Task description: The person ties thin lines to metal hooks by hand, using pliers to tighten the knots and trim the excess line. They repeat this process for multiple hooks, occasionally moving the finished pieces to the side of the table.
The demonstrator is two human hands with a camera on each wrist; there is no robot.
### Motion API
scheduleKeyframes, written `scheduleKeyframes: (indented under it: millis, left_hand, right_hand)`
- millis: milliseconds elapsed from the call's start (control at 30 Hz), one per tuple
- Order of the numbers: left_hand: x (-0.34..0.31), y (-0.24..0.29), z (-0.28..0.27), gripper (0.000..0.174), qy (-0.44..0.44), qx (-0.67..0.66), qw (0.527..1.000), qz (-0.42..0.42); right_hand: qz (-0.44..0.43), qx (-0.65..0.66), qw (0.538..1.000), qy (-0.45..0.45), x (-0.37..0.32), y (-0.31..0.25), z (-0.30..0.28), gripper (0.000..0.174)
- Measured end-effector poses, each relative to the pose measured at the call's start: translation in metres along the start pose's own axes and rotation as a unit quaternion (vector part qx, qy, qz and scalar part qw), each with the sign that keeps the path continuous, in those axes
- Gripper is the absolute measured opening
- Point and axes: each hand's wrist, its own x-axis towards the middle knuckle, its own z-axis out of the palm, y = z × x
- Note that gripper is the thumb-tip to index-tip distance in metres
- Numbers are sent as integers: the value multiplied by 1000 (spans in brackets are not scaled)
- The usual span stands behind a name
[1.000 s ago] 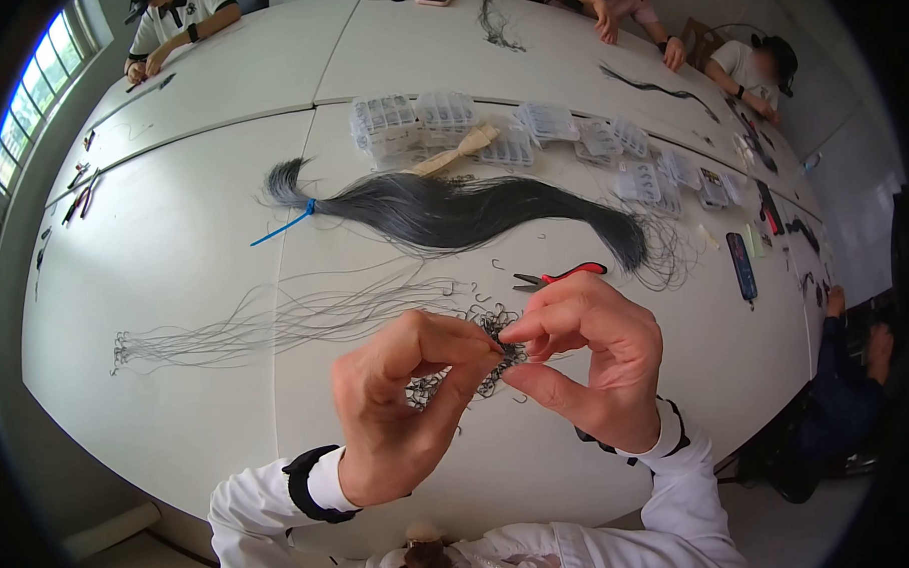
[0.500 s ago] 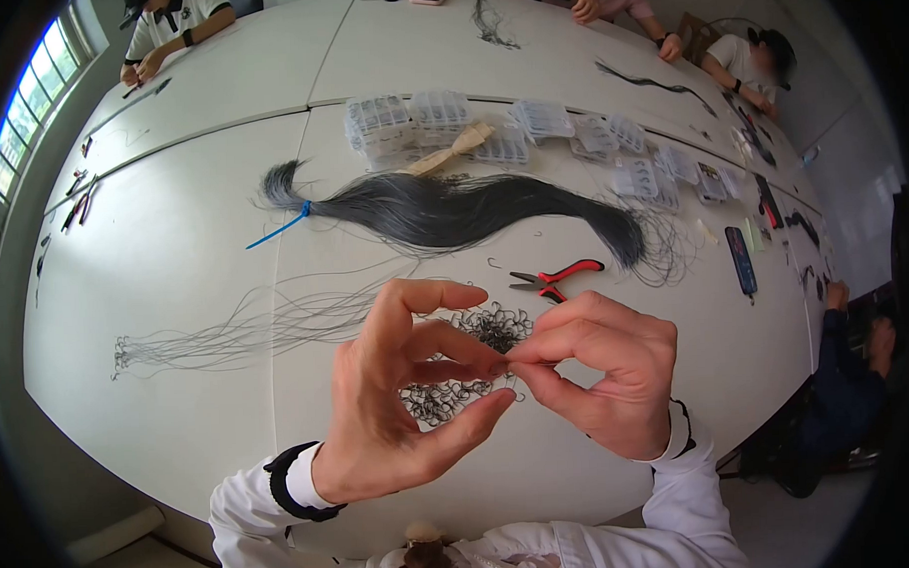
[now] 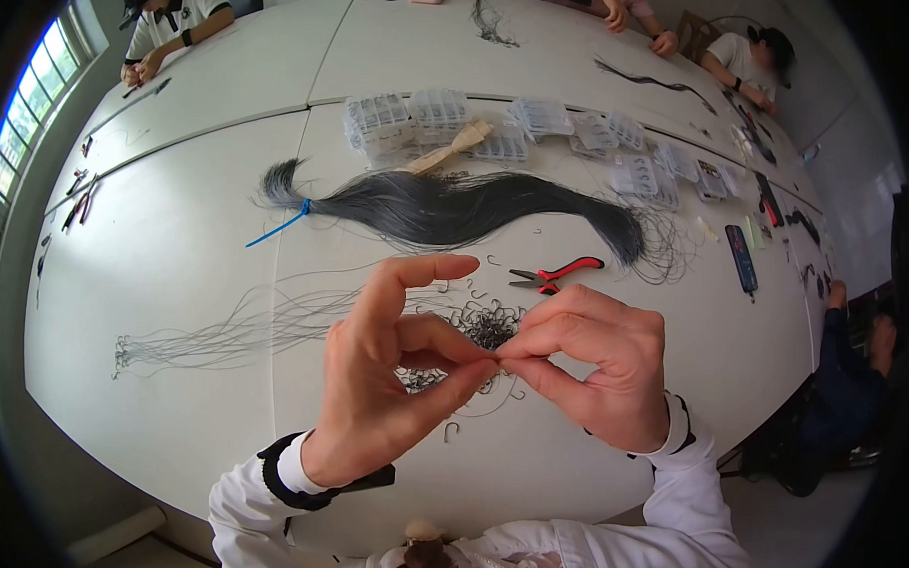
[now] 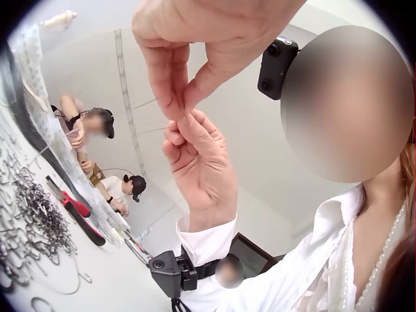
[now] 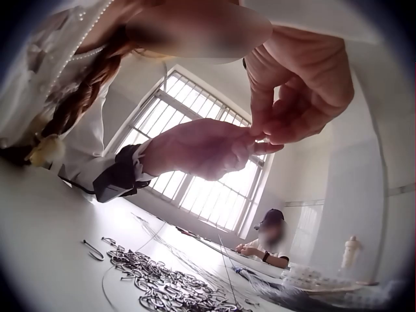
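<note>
Fingertip to fingertip, my left hand point(image 3: 378, 382) and right hand point(image 3: 607, 364) meet over a pile of dark fishhooks point(image 3: 491, 325). The left pinches between thumb and a middle finger, its index finger raised and bent. Thumb and index finger of the right pinch at the same spot. Thin line point(image 4: 148, 104) runs out from the pinched fingertips in the left wrist view. Whatever else lies between the fingertips is hidden. Under the hands a line curves over the table, and a single fishhook point(image 3: 451, 431) lies nearer me.
Red-handled pliers point(image 3: 564, 273) lie beyond the right hand. A thick hank of dark line point(image 3: 442, 216), tied with a blue tie, stretches across the table. Hooked lines point(image 3: 196, 348) are spread at left. Clear compartment boxes point(image 3: 379, 121) stand behind. Other people sit around the table.
The right hand's thumb and index finger have come together into a pinch. Half a second ago the left thumb stood away from its fingers; now it presses against them. The left index finger has lifted.
</note>
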Motion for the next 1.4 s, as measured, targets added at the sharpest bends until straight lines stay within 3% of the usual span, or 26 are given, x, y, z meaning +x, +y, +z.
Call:
scheduleKeyframes:
  millis: [267, 333, 467, 667, 733, 767, 833, 867, 933, 967, 1033, 1100, 1167, 1200, 1233, 1300, 1333, 1400]
  left_hand:
    - [0, 2, -2, 71, -47, -16, 998, 45]
    - [0, 3, -2, 72, -30, 24, 999, -10]
    - [1, 3, -5, 72, -38, 26, 999, -13]
    - [2, -1, -3, 70, 29, -68, 997, 13]
    - [4, -5, -4, 69, 77, -59, 994, 45]
    - [4, -6, -4, 69, 78, -59, 994, 46]
    - [4, -10, -4, 66, 116, -26, 991, 66]
    - [5, -11, -5, 66, 119, -26, 990, 66]
    - [6, -13, -5, 61, 157, -11, 986, 57]
    - [7, -15, -6, 61, 161, -11, 985, 58]
    - [12, -22, -8, 56, 168, -95, 980, 51]
    - [14, -25, -11, 53, 170, -99, 979, 49]
    - [17, -27, -13, 51, 164, -110, 980, 27]
    - [19, -29, -15, 51, 164, -111, 980, 28]
    - [22, -31, -18, 50, 176, -107, 979, -1]
    - [28, -39, -25, 49, 188, -104, 976, -30]
    - [32, -45, -29, 48, 204, -118, 970, -53]
    - [36, -48, -33, 49, 219, -130, 962, -94]
  right_hand:
    - [2, -32, 999, -6, -4, -5, -1, 20]
    - [-16, -40, 999, 0, -6, -5, 1, 20]
    - [-55, -52, 997, 5, -6, -3, 2, 18]
    - [32, 81, 996, -22, 5, -1, 7, 31]
    - [141, 255, 955, -56, 1, 10, 17, 32]
    - [140, 255, 955, -57, 0, 12, 19, 32]
    - [260, 415, 862, -135, -2, 14, 21, 22]
    - [259, 415, 861, -137, -2, 12, 21, 22]
    - [179, 240, 944, -137, -4, 7, 20, 15]
    - [177, 241, 944, -140, -4, 3, 21, 15]
    - [7, 101, 991, -88, -7, -7, 24, 9]
    - [-43, 103, 990, -83, -14, -13, 27, 12]
    - [-29, 119, 977, -172, -18, -25, 24, 14]
    - [-80, 34, 976, -197, -21, -31, 20, 12]
    - [-81, 34, 976, -198, -24, -38, 16, 12]
    - [-198, -69, 951, -230, -31, -52, 9, 21]
    - [-197, -69, 950, -230, -35, -59, 10, 21]
    - [-324, -117, 916, -205, -42, -72, 15, 20]
